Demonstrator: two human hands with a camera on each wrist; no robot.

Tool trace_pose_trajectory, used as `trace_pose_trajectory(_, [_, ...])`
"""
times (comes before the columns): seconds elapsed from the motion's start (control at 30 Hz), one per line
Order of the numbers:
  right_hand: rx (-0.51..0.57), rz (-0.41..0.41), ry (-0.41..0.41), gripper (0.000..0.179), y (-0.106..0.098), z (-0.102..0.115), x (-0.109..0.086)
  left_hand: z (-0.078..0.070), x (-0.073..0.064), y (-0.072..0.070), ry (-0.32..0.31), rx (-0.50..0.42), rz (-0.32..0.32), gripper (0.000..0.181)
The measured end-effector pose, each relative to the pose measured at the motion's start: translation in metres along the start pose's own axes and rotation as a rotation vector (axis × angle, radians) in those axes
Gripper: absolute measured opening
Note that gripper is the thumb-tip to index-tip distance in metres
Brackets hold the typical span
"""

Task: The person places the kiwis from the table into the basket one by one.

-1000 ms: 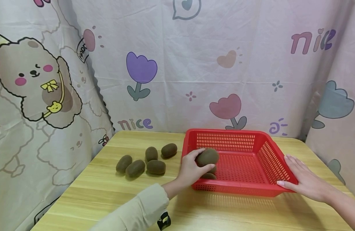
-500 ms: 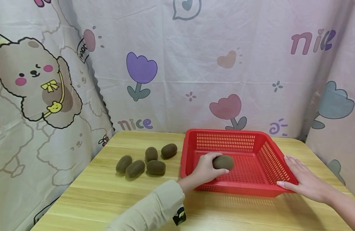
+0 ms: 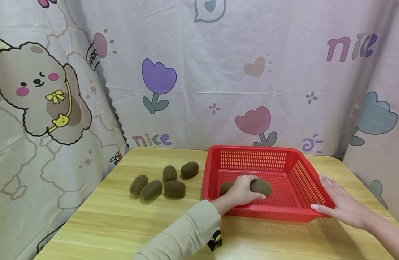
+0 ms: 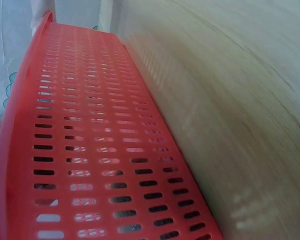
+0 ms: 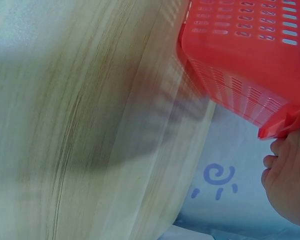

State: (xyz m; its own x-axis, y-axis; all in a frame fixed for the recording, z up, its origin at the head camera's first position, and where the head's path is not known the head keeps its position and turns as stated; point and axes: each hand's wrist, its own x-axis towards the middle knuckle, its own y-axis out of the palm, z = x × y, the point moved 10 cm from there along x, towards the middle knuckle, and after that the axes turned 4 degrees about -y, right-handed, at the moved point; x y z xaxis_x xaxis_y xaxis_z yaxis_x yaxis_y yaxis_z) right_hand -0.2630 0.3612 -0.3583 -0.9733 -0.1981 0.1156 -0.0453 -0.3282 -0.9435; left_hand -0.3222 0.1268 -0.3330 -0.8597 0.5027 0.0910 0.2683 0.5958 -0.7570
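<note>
Left hand: clamped on one kiwifruit, the held kiwifruit, thumb along its near side and fingers over the far side. I take this grip from above to suit the oval body and let me reach in past the basket wall. The fruit is inside the red basket, low over the perforated floor; whether it touches bottom I cannot tell.

A second kiwifruit lies in the basket's left part, partly hidden by my left hand; more may be behind it.

Right hand: fingers extended along the right rim, thumb apart from them and laid over the near corner. It lifts nothing; probably it steadies the basket against sliding on the bench.

Five loose kiwifruit lie on the bench left of the basket, four bunched and one slightly apart; on that side, I judge them handy for my left arm.

Left wrist view: mostly outer basket wall, so contact goes unconfirmed there.
</note>
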Motion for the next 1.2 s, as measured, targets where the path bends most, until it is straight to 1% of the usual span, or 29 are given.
trace_pose_trajectory(0.13, [0.003, -0.002, 0.003, 0.097, 0.0, 0.0, 0.0, -0.002, 0.005, 0.01, 0.009, 0.089, 0.068, 0.048])
trace_pose_trajectory(0.27, [0.006, -0.002, 0.0, 0.097, 0.001, 0.0, 0.0, -0.002, 0.008, 0.022, 0.025, 0.177, 0.171, 0.043])
trace_pose_trajectory(0.37, [0.007, -0.004, -0.002, 0.096, 0.001, 0.0, -0.001, -0.001, 0.01, 0.029, 0.037, 0.227, 0.234, 0.036])
trace_pose_trajectory(0.43, [0.012, -0.004, -0.002, 0.096, 0.002, 0.0, 0.0, 0.002, 0.012, 0.033, 0.027, 0.248, 0.263, 0.031])
trace_pose_trajectory(0.57, [0.018, -0.004, 0.001, 0.096, 0.002, 0.0, 0.0, 0.01, 0.012, 0.036, -0.016, 0.278, 0.3, 0.021])
trace_pose_trajectory(0.67, [0.024, -0.013, -0.002, 0.096, 0.001, 0.0, 0.0, 0.013, 0.012, 0.036, -0.044, 0.274, 0.308, 0.017])
trace_pose_trajectory(0.77, [0.025, -0.018, -0.006, 0.096, 0.001, 0.0, 0.0, 0.013, 0.011, 0.036, -0.047, 0.259, 0.305, 0.015])
trace_pose_trajectory(0.83, [0.023, -0.017, -0.006, 0.096, 0.001, 0.0, 0.0, 0.012, 0.011, 0.034, -0.04, 0.249, 0.291, 0.02])
trace_pose_trajectory(1.0, [0.018, -0.015, -0.003, 0.097, 0.001, 0.0, 0.0, 0.011, 0.01, 0.029, -0.015, 0.182, 0.269, 0.04])
trace_pose_trajectory(1.07, [0.019, -0.014, -0.002, 0.097, 0.001, 0.0, 0.0, 0.011, 0.009, 0.026, -0.008, 0.149, 0.266, 0.043])
trace_pose_trajectory(1.2, [0.024, -0.013, 0.0, 0.096, 0.001, -0.001, 0.0, 0.01, 0.006, 0.017, 0.029, 0.125, 0.23, 0.044])
